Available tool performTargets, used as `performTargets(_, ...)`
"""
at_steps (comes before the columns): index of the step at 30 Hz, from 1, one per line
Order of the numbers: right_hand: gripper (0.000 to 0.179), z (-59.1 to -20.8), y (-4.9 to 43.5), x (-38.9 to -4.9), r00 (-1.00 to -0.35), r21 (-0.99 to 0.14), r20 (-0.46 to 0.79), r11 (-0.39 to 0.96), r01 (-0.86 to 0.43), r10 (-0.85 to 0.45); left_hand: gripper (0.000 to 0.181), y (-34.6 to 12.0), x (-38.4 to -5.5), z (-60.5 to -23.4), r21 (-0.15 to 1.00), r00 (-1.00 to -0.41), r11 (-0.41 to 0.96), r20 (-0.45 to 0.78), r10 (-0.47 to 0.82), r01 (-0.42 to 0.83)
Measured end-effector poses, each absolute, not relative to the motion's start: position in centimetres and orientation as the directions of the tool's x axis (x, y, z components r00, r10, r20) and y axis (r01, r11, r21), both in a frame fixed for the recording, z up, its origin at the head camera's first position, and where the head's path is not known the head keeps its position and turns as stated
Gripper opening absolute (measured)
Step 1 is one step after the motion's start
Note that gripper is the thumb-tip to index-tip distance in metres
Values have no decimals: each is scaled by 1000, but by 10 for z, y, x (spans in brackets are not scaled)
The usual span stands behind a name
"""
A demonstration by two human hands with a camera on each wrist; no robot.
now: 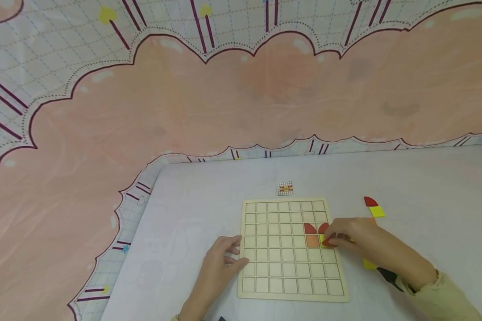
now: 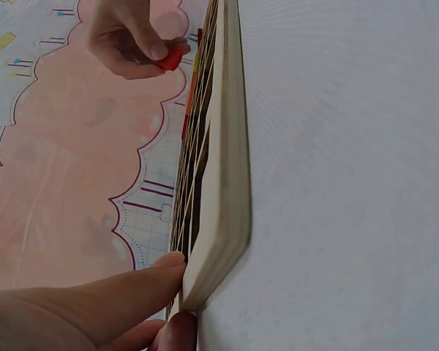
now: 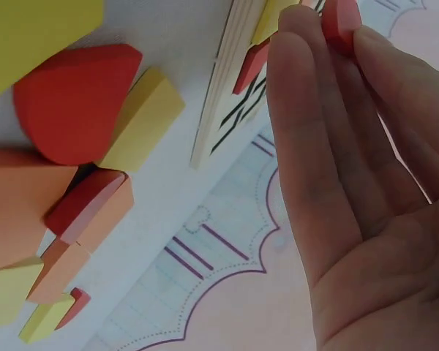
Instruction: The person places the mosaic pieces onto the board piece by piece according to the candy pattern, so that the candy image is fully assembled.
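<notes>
A pale wooden board (image 1: 265, 255) marked with a square grid lies on the table. At its left edge my left hand (image 1: 218, 258) grips the rim, thumb against the wood. My right hand (image 1: 359, 234) pinches a red quarter-circle piece (image 3: 342, 28) between thumb and fingers, just over the board's right side. Two red quarter-circles (image 1: 310, 228) sit in cells there, with an orange square (image 1: 312, 241) below the left one. Beside that square, a yellow piece (image 1: 322, 239) is partly hidden by the held piece and fingers.
Loose pieces lie right of the board, among them a red quarter-circle (image 1: 370, 201) and a yellow square (image 1: 377, 211); my right forearm hides some. A small pattern card (image 1: 284, 188) lies beyond the board. Past the white table (image 1: 193, 200) hangs a pink patterned cloth (image 1: 241, 102).
</notes>
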State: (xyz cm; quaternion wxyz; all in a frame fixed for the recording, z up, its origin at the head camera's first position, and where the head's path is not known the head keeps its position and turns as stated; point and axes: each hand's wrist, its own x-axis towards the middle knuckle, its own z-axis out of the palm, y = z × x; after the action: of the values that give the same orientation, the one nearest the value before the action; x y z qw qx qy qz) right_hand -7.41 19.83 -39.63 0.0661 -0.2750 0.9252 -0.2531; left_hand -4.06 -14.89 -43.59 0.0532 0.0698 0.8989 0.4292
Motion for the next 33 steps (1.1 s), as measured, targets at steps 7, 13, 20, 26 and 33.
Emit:
performTargets(7, 13, -400, 195, -75, -815, -585, 89, 632, -507, -572, 53, -149, -42, -436, 782, -985, 619, -37, 170, 78)
performTargets(13, 20, -402, 192, -75, -787, -558, 148, 606, -567, -599, 53, -148, -42, -434, 781, -985, 620, -36, 169, 78)
performTargets(20, 12, -401, 192, -75, -810, -602, 62, 625, -496, -583, 53, -148, -42, -435, 781, -985, 620, -31, 170, 83)
performTargets(26, 14, -404, 191, -73, -822, -655, -21, 629, -419, -569, 53, -149, -41, -435, 783, -985, 617, -33, 167, 79)
performTargets(33, 18, -407, 189, -69, -855, -665, -100, 674, -323, -508, 52, -148, -40, -434, 786, -985, 612, -25, 173, 88)
